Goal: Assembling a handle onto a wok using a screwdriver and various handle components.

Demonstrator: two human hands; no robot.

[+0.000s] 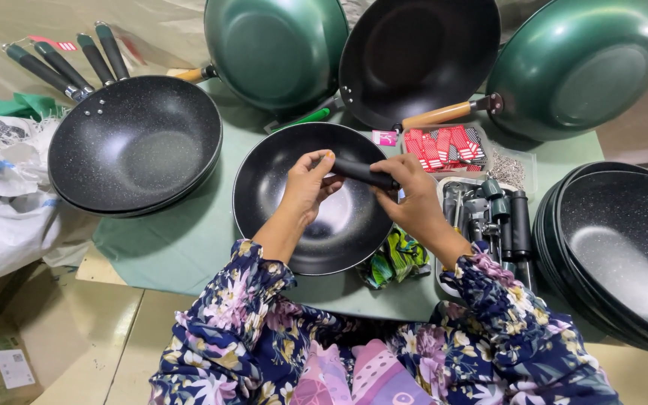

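Observation:
A black pan handle [362, 173] is held level above a black speckled wok [264, 196] that lies on the green cloth. My left hand [308, 184] pinches the handle's left end with thumb and fingers. My right hand [412, 196] wraps around its right end. Both sleeves are dark blue with flowers. The handle's right tip is hidden under my right fingers.
A stack of handled woks [135, 142] lies at left. Green-backed woks [275, 46] [579, 64] and a black one [418, 56] lean at the back. A white tray of dark handles [500, 217], a box of red packets [444, 148] and stacked woks [624, 247] sit right.

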